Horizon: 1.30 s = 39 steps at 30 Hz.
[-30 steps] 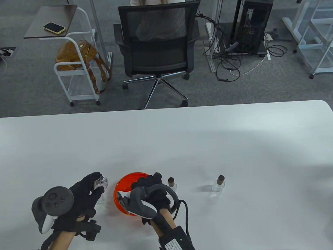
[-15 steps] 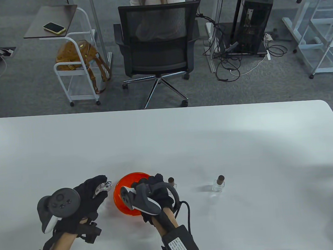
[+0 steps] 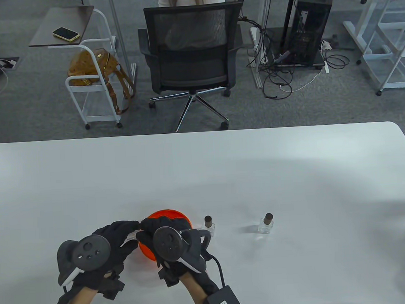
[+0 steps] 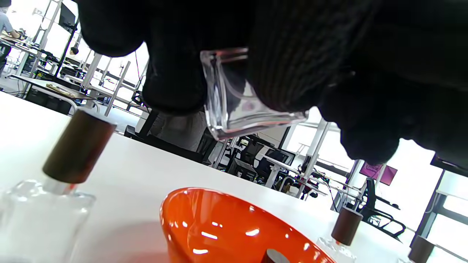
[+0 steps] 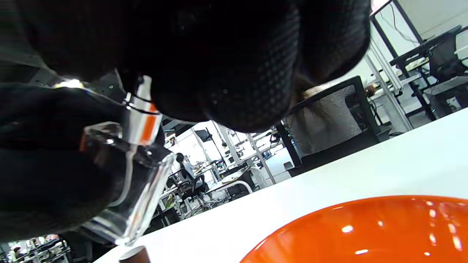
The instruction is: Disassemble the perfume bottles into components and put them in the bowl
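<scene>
My left hand (image 3: 123, 234) grips a clear glass perfume bottle (image 4: 241, 106) with no cap, just left of the orange bowl (image 3: 182, 216). My right hand (image 3: 148, 229) has come over the bowl, and its fingers curl round the bottle's sprayer neck (image 5: 140, 109). Most of the held bottle (image 3: 131, 236) is hidden by both gloves in the table view. A brown cap (image 4: 274, 256) lies in the bowl (image 4: 219, 226). Two capped bottles stand to the bowl's right, one close (image 3: 209, 225) and one farther (image 3: 267, 223).
In the left wrist view another capped bottle (image 4: 55, 190) stands close beside the bowl; the table view hides it. The white table (image 3: 224, 171) stretches far behind and to the right. An office chair (image 3: 191, 46) is beyond the far edge.
My left hand brought the bottle right, toward the bowl, and tipped it. My right hand swung left over the bowl and closed on the bottle's top.
</scene>
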Motion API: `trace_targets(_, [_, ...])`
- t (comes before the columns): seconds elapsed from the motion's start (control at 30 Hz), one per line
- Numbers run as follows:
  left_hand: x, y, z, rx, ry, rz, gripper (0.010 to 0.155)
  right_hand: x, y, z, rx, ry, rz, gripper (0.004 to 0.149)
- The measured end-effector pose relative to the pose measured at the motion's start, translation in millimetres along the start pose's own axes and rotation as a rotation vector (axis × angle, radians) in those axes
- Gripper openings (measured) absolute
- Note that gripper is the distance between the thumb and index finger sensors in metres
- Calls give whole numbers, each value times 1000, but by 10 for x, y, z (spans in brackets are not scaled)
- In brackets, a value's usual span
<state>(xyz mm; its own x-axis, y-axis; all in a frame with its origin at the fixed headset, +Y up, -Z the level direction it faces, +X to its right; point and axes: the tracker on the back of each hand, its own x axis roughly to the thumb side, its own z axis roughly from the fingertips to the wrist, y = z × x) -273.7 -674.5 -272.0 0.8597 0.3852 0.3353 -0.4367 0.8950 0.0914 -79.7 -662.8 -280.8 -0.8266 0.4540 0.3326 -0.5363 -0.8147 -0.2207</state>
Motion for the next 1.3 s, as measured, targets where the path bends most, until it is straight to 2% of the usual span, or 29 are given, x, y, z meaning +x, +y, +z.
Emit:
trace_targets(0.1, [25, -15, -2, 1, -12, -7, 53, -19, 28, -2, 21, 9, -5, 40])
trace_targets(0.27, [-7, -40, -15, -14, 2, 40, 53, -32, 51, -6, 124, 2, -58, 47])
trace_targets(0.43, [43, -82, -7, -30, -22, 27, 53, -31, 45, -1, 54, -18, 39, 40])
trace_targets(0.57, [60, -71, -6, -8, -13, 20, 53, -48, 44, -4, 126, -26, -10, 50])
trace_targets(0.7, [53, -79, -3, -19, -13, 50, 53, -52, 48, 2, 72, -23, 15, 43])
trace_targets(0.77, [60, -103, 3, -28, -15, 37, 54, -50, 65, 4, 92, -35, 35, 41])
trace_targets(0.87, [59, -98, -2, -16, -3, 12, 54, -50, 101, 14, 151, -36, 8, 48])
trace_targets(1.0, [30, -114, -4, -40, -5, 44, 54, -36, 95, 17, 88, -46, 61, 44])
trace_targets(1.07, [39, -139, -6, -42, -3, 37, 53, -48, 105, 20, 115, -47, 59, 42])
trace_targets(1.17, [39, -150, -17, -37, 7, 29, 54, -80, 125, 20, 146, -24, 16, 48])
trace_targets(1.3, [44, -164, -5, -52, -6, 26, 54, -95, 112, 11, 88, -22, 44, 41])
